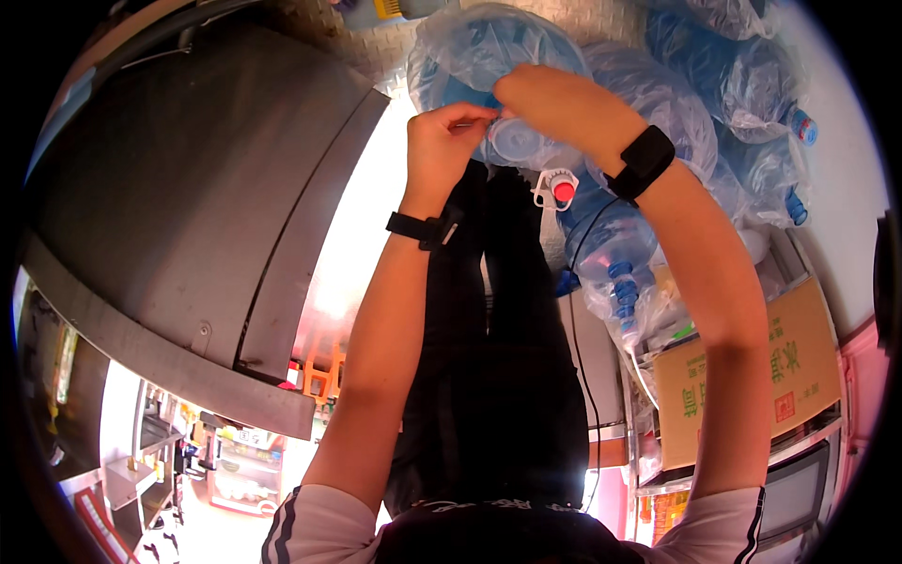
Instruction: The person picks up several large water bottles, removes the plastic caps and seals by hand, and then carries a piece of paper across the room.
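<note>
A large blue water jug (458, 70) in a clear plastic bag stands at the top middle, and both my hands meet over its mouth. My left hand (451, 134) has thumb and fingertips pinched together at the bag beside a round whitish cap (516, 137); what lies between the fingertips is too small to tell. My right hand (525, 88) is bent down over the same spot, its fingers mostly hidden behind the wrist. Nearer my legs, below the jug, is a white handled cap with a red top (563, 190).
More bagged water jugs (662, 99) crowd the upper right. A bagged stack of blue caps (624, 289) lies below them. At right is a cardboard box (747, 374) on a metal rack. A large dark metal cabinet (176, 176) fills the left. A black cable (574, 317) hangs near my right leg.
</note>
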Demonstrator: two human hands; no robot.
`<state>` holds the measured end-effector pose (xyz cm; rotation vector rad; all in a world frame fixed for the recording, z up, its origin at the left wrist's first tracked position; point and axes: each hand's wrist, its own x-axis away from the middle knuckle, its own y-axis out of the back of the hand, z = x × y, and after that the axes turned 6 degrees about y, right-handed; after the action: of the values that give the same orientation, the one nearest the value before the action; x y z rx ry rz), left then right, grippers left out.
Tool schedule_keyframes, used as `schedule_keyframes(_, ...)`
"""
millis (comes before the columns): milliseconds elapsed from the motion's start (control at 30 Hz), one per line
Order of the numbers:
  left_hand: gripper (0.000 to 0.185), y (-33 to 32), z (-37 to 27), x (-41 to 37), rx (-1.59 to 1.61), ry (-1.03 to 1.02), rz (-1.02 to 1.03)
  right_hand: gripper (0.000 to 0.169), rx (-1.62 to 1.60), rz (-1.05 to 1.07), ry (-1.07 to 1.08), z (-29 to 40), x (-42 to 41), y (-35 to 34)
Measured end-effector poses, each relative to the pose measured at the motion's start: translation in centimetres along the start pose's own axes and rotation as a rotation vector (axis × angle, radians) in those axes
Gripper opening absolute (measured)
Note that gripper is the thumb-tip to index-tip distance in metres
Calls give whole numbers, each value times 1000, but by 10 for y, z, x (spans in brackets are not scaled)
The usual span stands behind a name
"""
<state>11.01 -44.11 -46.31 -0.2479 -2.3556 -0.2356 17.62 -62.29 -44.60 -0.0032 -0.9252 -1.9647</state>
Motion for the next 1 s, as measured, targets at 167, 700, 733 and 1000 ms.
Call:
schedule_keyframes(167, 15, 1, 3, 9, 124, 78, 16, 12, 58, -41, 96, 14, -11, 6)
schedule_keyframes(700, 12, 12, -10, 4, -92, 142, 192, 11, 121, 56, 13, 19, -15, 4)
schedule_keyframes(733, 12, 12, -10, 3, -178, 83, 195, 11, 118, 56, 2, 20, -16, 3)
schedule_keyframes(1000, 15, 8, -6, -10, -440, -257, -23, 8, 136, -47, -17, 23, -12, 0)
